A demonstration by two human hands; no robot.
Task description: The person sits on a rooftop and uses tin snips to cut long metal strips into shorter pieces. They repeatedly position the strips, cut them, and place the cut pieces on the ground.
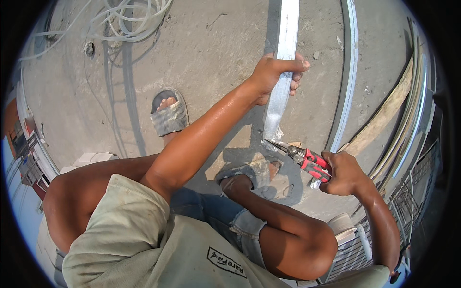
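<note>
My left hand is wrapped round a long silvery metal bar, thumb laid across its upper face. The bar runs from the top edge down toward my feet, and its near end looks ragged and bent. My right hand is closed on the red and black handles of a pair of pliers. The narrow jaws of the pliers touch or nearly touch the bar's near end; whether they grip the metal cannot be made out.
A coil of clear hose lies at the far left. Another metal strip lies right of the bar, with a wooden plank and thin lengths beyond. A wire rack stands at right. My sandalled feet are either side below the bar.
</note>
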